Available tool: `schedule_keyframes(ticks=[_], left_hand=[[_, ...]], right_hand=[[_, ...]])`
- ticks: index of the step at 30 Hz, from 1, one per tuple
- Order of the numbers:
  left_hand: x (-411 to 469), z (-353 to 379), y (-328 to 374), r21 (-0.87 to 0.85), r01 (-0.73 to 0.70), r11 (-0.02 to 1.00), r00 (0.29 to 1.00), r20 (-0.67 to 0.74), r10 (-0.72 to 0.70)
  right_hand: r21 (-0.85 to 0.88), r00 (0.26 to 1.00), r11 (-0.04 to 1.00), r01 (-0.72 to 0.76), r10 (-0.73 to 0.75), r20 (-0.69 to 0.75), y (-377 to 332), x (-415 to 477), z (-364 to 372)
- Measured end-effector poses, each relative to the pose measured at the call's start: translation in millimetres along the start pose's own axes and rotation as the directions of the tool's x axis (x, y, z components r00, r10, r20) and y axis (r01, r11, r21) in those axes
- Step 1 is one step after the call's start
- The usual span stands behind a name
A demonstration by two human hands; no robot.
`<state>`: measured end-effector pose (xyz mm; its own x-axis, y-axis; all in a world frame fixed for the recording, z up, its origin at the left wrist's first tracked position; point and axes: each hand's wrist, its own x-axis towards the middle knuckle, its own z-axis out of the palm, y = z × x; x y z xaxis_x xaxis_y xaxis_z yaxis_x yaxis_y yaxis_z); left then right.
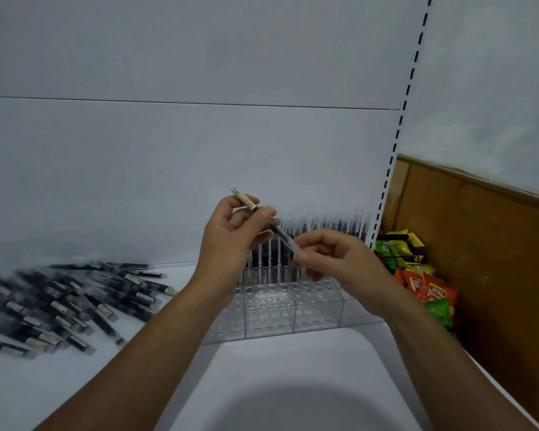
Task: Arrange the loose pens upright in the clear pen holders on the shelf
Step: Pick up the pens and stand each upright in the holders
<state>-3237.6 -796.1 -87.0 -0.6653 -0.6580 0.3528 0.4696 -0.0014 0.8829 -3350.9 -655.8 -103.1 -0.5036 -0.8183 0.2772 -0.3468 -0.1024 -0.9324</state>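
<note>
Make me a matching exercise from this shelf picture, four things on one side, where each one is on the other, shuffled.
Things:
1. held pen
2. loose pens
3. clear pen holders
4. snack packets

Places:
A. right of the shelf upright, beside the brown panel
B. lying in a heap on the shelf, left side
C. between the left hand and right hand, tilted
D. on the shelf below the hands, front holes empty

Pairs: 1-C, 2-B, 3-D, 4-A

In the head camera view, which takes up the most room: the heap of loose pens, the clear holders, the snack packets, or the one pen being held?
1. Heap of loose pens
2. Clear holders, partly hidden by arms, so possibly bigger
3. Snack packets, partly cut off by the shelf post
4. Held pen, between left hand and right hand
</note>
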Motion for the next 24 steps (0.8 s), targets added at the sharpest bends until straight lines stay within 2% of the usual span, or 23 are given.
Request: schedule_keyframes(ticks=[3, 5, 6, 7, 9, 10, 11, 12, 15, 17, 21, 24], left_hand=[[-4, 2, 0, 0.058, 0.026, 0.998, 1.0, 0.011, -0.026], [-8, -3, -4, 0.249, 0.03, 0.968, 0.995, 0.084, -0.053], [-10, -8, -7, 0.417, -0.004, 0.909, 0.985, 0.158, -0.068], [-12, -15, -10, 0.596, -0.078, 0.799, 0.963, 0.253, -0.095], [-19, -26, -16, 0.83, -0.321, 0.456, 0.891, 0.427, -0.15], [-21, -31, -19, 0.848, -0.435, 0.305, 0.859, 0.492, -0.144], [-24, -34, -22, 0.834, -0.508, 0.216, 0.833, 0.539, -0.122], [-25, -38, -26, 0.825, -0.537, 0.178, 0.821, 0.559, -0.114], [-24, -47, -35, 0.818, -0.559, 0.132, 0.806, 0.574, -0.146], [-24, -49, -38, 0.81, -0.568, 0.146, 0.791, 0.586, -0.174], [-24, -50, -39, 0.815, -0.545, 0.197, 0.786, 0.578, -0.218], [-21, -52, -41, 0.806, -0.553, 0.21, 0.777, 0.59, -0.219]], right_hand=[[0.122, 0.995, 0.992, 0.04, -0.028, -0.097, -1, 0, -6], [0.207, 0.981, 0.976, 0.075, -0.035, -0.19, -3, 2, -12], [0.247, 0.972, 0.965, 0.091, -0.032, -0.233, -4, 3, -16], [0.283, 0.962, 0.953, 0.104, -0.024, -0.272, -7, 3, -21], [0.331, 0.945, 0.935, 0.125, -0.011, -0.326, -11, 3, -29], [0.335, 0.939, 0.933, 0.134, -0.012, -0.343, -13, 3, -34], [0.32, 0.933, 0.938, 0.135, -0.012, -0.36, -15, 3, -37], [0.286, 0.924, 0.949, 0.131, -0.013, -0.382, -15, 4, -40], [0.094, 0.886, 0.991, 0.098, -0.044, -0.462, -16, 7, -49], [-0.037, 0.864, 0.995, 0.089, -0.096, -0.494, -18, 11, -52], [-0.222, 0.856, 0.97, 0.098, -0.195, -0.478, -20, 25, -49], [-0.386, 0.872, 0.921, 0.051, -0.23, -0.432, -18, 35, -46]])
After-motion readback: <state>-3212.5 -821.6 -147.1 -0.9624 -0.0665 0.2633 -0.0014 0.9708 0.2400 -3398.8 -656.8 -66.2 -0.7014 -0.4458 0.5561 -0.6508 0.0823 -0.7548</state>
